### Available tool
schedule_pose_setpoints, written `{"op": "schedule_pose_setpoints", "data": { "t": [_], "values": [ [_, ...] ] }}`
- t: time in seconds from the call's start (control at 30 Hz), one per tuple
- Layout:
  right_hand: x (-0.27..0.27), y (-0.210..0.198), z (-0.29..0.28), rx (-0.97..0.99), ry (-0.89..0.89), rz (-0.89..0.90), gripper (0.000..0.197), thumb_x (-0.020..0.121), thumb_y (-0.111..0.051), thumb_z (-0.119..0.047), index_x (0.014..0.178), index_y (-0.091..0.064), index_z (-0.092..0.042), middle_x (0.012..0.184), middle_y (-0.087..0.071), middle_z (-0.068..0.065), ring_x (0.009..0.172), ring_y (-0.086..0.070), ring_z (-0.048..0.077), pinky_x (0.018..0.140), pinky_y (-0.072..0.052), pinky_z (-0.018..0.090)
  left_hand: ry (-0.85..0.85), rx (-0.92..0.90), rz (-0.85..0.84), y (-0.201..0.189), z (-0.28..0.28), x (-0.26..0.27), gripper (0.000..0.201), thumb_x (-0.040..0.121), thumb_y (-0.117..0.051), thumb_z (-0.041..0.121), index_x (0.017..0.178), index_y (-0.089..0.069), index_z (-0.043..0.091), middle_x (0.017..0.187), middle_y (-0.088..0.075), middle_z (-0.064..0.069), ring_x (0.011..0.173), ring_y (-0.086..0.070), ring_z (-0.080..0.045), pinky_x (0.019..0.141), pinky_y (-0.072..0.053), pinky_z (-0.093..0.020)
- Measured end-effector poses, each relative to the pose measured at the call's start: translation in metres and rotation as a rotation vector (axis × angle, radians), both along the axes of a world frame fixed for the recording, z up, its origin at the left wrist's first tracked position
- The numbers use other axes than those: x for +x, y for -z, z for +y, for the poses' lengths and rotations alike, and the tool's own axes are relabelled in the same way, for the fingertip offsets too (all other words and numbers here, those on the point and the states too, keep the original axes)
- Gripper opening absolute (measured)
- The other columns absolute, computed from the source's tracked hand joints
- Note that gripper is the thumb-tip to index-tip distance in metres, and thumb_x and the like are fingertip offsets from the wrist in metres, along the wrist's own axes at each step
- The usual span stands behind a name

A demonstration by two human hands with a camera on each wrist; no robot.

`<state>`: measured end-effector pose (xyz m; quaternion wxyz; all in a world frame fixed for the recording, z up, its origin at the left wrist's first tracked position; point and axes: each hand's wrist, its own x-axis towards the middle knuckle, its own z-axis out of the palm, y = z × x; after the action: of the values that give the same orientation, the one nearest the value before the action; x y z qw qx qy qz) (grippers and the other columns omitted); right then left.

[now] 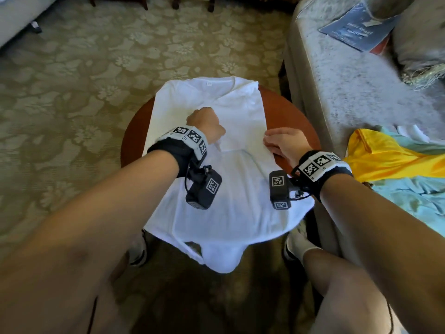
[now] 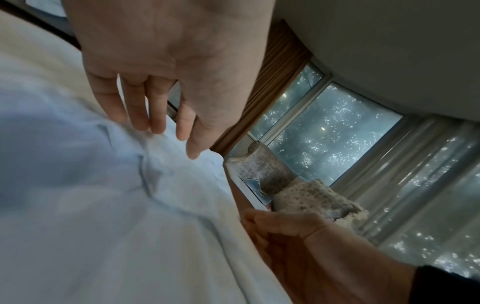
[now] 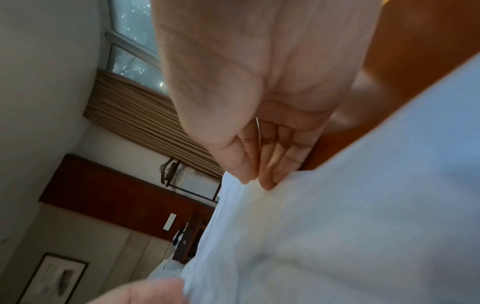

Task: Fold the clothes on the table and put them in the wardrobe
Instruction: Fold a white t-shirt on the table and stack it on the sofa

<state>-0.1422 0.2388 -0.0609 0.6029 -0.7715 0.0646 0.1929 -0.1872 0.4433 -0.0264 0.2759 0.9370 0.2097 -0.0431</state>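
A white T-shirt [image 1: 231, 208] lies spread on a small round red-brown table [image 1: 134, 141], collar at the far side, hem hanging over the near edge. Its right side is folded in over the chest. My left hand [image 1: 203, 116] sits on the middle of the shirt. The left wrist view shows its fingers [image 2: 155, 115] straight, tips touching the cloth [image 2: 103, 205]. My right hand [image 1: 272, 143] rests at the fold's right edge. In the right wrist view its thumb and fingertips [image 3: 255, 181] come together on the fabric [image 3: 363, 205], with no cloth seen between them.
A grey sofa [image 1: 349, 80] stands close on the right. It holds a yellow garment [image 1: 385, 160], a light blue garment [image 1: 409, 196] and a blue booklet [image 1: 356, 27]. Patterned carpet [image 1: 72, 92] surrounds the table. My feet are under its near edge.
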Motion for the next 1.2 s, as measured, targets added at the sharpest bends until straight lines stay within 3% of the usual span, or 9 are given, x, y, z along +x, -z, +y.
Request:
{"op": "schedule_pose_setpoints", "data": {
  "t": [0.17, 0.43, 0.5, 0.6, 0.67, 0.77, 0.83, 1.0, 1.2],
  "values": [
    [-0.058, -0.010, -0.034, -0.247, 0.012, -0.072, 0.020, 0.084, -0.064, -0.006, 0.086, -0.075, -0.022, 0.105, -0.071, 0.003, 0.099, -0.064, 0.022, 0.088, -0.053, 0.030, 0.206, 0.077, 0.007, 0.005, -0.049, -0.057, 0.030, 0.089, -0.058, 0.028, 0.119, -0.056, 0.028, 0.133, -0.052, 0.003, 0.124, -0.048, -0.025, 0.105, -0.028, -0.040],
    [-0.108, -0.012, -0.084, -0.537, 0.217, 0.051, 0.036, 0.078, -0.053, -0.012, 0.109, -0.065, 0.000, 0.099, -0.064, 0.015, 0.096, -0.062, 0.036, 0.087, -0.054, 0.042, 0.419, 0.116, 0.076, 0.019, -0.094, -0.101, 0.051, 0.087, -0.063, 0.040, 0.134, -0.049, 0.031, 0.150, -0.036, 0.007, 0.138, -0.034, -0.019, 0.109, -0.023, -0.044],
    [-0.118, -0.010, -0.086, -0.482, 0.257, 0.121, 0.044, 0.078, -0.052, -0.004, 0.121, -0.054, 0.004, 0.101, -0.061, 0.017, 0.095, -0.060, 0.034, 0.085, -0.053, 0.040, 0.461, 0.092, 0.081, 0.021, -0.102, -0.105, 0.053, 0.087, -0.062, 0.043, 0.136, -0.047, 0.030, 0.150, -0.036, 0.005, 0.138, -0.034, -0.020, 0.109, -0.024, -0.045],
    [-0.132, -0.002, -0.087, -0.249, 0.243, 0.160, 0.058, 0.067, -0.047, 0.002, 0.125, -0.040, 0.001, 0.072, -0.061, 0.017, 0.068, -0.061, 0.030, 0.067, -0.055, 0.039, 0.539, 0.108, 0.158, 0.028, -0.111, -0.109, 0.063, 0.086, -0.061, 0.049, 0.143, -0.039, 0.033, 0.156, -0.027, 0.000, 0.145, -0.019, -0.024, 0.113, -0.024, -0.051],
    [-0.128, 0.018, -0.096, -0.189, 0.228, 0.194, 0.073, 0.052, -0.051, -0.002, 0.125, -0.041, -0.006, 0.082, -0.063, 0.020, 0.080, -0.064, 0.034, 0.072, -0.057, 0.043, 0.574, 0.153, 0.212, 0.034, -0.114, -0.110, 0.073, 0.085, -0.062, 0.052, 0.148, -0.029, 0.035, 0.161, -0.011, -0.003, 0.148, -0.003, -0.027, 0.115, -0.016, -0.057],
    [-0.144, -0.001, -0.096, -0.289, 0.121, 0.230, 0.041, 0.062, -0.067, -0.006, 0.103, -0.062, -0.004, 0.113, -0.058, 0.011, 0.107, -0.055, 0.035, 0.087, -0.053, 0.041, 0.593, 0.197, 0.210, 0.039, -0.115, -0.111, 0.078, 0.084, -0.061, 0.055, 0.150, -0.024, 0.037, 0.162, -0.004, -0.003, 0.149, 0.003, -0.028, 0.116, -0.011, -0.058],
    [-0.151, -0.007, -0.099, -0.361, 0.073, 0.223, 0.017, 0.078, -0.070, -0.009, 0.094, -0.063, -0.007, 0.110, -0.058, 0.009, 0.103, -0.055, 0.031, 0.084, -0.048, 0.036, 0.593, 0.222, 0.200, 0.040, -0.117, -0.112, 0.077, 0.085, -0.059, 0.056, 0.150, -0.023, 0.037, 0.162, -0.004, -0.003, 0.148, 0.004, -0.029, 0.116, -0.011, -0.058],
    [-0.161, -0.018, -0.104, -0.395, 0.037, 0.097, 0.011, 0.078, -0.075, -0.018, 0.078, -0.067, -0.011, 0.095, -0.066, 0.008, 0.096, -0.063, 0.030, 0.090, -0.052, 0.040, 0.598, 0.274, 0.197, 0.043, -0.118, -0.115, 0.075, 0.087, -0.051, 0.060, 0.150, -0.018, 0.039, 0.162, -0.001, -0.002, 0.148, 0.006, -0.030, 0.115, -0.010, -0.058],
    [-0.170, -0.044, -0.089, -0.393, -0.075, -0.071, 0.022, 0.072, -0.075, -0.013, 0.062, -0.056, -0.018, 0.077, -0.057, 0.002, 0.076, -0.052, 0.020, 0.061, -0.039, 0.028, 0.600, 0.246, 0.193, 0.040, -0.120, -0.115, 0.072, 0.088, -0.051, 0.057, 0.150, -0.017, 0.042, 0.162, 0.001, -0.002, 0.148, 0.006, -0.033, 0.113, -0.010, -0.062]
  ]
}}
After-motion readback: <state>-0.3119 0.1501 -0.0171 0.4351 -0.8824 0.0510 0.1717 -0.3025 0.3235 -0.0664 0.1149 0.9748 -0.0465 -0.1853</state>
